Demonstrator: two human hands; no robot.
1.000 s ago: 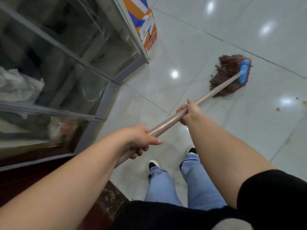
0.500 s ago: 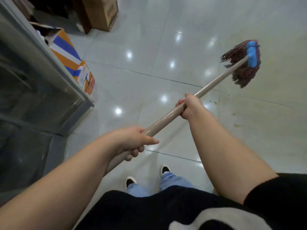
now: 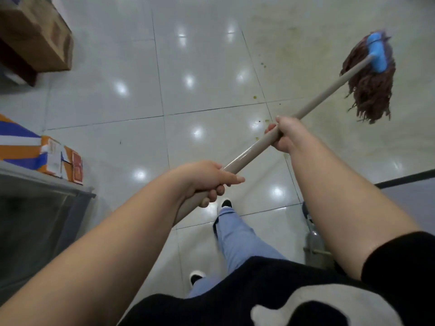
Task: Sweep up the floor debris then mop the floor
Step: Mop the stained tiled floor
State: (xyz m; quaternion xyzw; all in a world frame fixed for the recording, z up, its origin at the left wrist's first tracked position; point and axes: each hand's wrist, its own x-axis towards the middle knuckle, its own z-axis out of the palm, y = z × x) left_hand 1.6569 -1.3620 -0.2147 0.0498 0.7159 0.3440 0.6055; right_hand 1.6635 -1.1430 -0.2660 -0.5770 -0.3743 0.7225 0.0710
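**Mop lifted clear of the tiles**

Currently gripping the mop handle (image 3: 313,105) with both hands: left hand (image 3: 207,181) wrapped round the lower shaft close to the body, fingers curled under and thumb lying along the top; right hand (image 3: 283,135) closed round the shaft further up. Wide spacing probably for leverage, the near hand as pivot and the far one steering.

Holding the mop head (image 3: 370,87) off the tiled floor (image 3: 207,67), up at the far right, strands hanging loose below the blue clamp (image 3: 377,54). Likely carrying it across to a dirty patch rather than dragging it.

Looks like a string mop: reddish-brown cords, shaggy and bunched, slightly blurred; pale beige glossy shaft. Cannot tell whether wet or dry.

Small yellowish specks (image 3: 254,97) and a dull smeared area on the tiles under and beside the head, so mopping seemingly unfinished there. Cardboard box (image 3: 40,36) far left, striped carton (image 3: 35,151) beside a glass cabinet (image 3: 42,208).
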